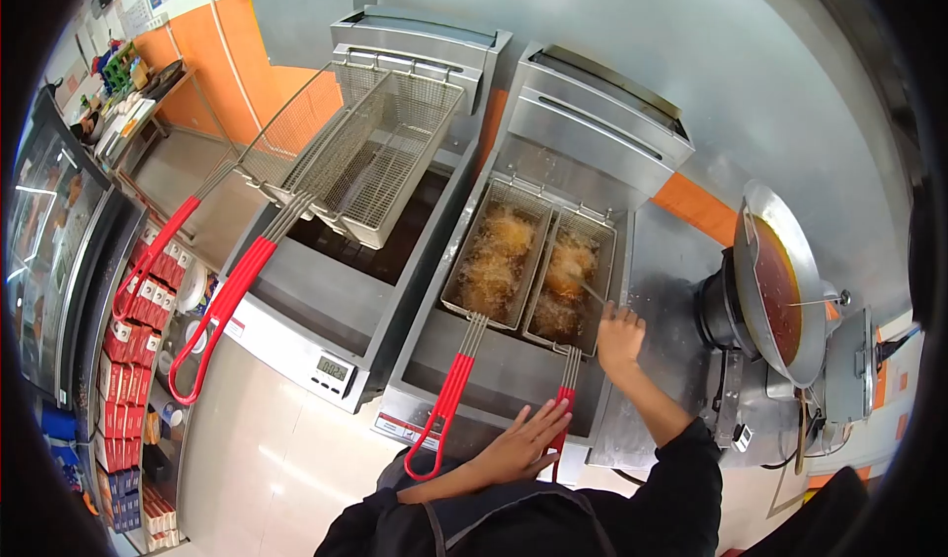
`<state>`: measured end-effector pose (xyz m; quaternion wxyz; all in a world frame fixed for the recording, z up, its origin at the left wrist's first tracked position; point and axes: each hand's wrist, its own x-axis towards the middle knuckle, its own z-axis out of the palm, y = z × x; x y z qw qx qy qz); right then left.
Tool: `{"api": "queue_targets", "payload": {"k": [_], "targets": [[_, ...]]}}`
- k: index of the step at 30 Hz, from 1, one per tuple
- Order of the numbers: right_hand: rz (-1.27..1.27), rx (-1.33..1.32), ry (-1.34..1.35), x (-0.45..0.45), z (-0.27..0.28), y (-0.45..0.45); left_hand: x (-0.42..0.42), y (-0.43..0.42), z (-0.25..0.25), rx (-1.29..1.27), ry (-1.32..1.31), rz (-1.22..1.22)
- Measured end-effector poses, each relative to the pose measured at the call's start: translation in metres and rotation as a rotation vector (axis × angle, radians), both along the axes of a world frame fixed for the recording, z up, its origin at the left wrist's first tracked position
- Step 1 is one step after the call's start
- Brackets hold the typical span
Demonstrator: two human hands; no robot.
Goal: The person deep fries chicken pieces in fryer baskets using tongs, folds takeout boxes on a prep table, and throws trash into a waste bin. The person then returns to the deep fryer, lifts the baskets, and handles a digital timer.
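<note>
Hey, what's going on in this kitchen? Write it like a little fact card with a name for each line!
Place: kitchen with two fryers
Left hand: spread over a red handle
Right hand: holding a thin metal tool that reaches into the bubbling oil
Frying: golden food in two wire baskets, side by side
Other baskets: wire ones with red handles, raised over the left fryer
Far right: big round pan of reddish liquid
Kind of food: too hidden by bubbles to tell
</note>
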<state>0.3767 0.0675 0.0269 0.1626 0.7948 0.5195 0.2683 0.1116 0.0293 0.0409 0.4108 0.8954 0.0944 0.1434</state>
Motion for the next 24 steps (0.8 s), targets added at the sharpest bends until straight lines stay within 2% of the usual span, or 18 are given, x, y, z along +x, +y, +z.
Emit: {"api": "queue_targets", "payload": {"k": [5, 12, 18, 22, 24], "targets": [[0.060, -0.002, -0.015, 0.007, -0.035, 0.017, -0.016, 0.002, -0.005, -0.081, 0.023, 0.062], [-0.054, 0.051, 0.004, 0.009, -0.005, 0.013, -0.028, 0.009, 0.003, -0.122, 0.043, 0.094], [0.040, 0.033, -0.088, 0.008, -0.031, 0.030, -0.026, 0.005, -0.003, -0.159, 0.040, 0.071], [0.029, 0.017, -0.077, 0.006, -0.022, 0.030, -0.023, 0.001, -0.010, -0.137, 0.024, 0.023], [-0.071, 0.009, -0.032, 0.005, -0.011, 0.026, -0.024, 0.000, -0.012, -0.124, 0.030, 0.018]]}}
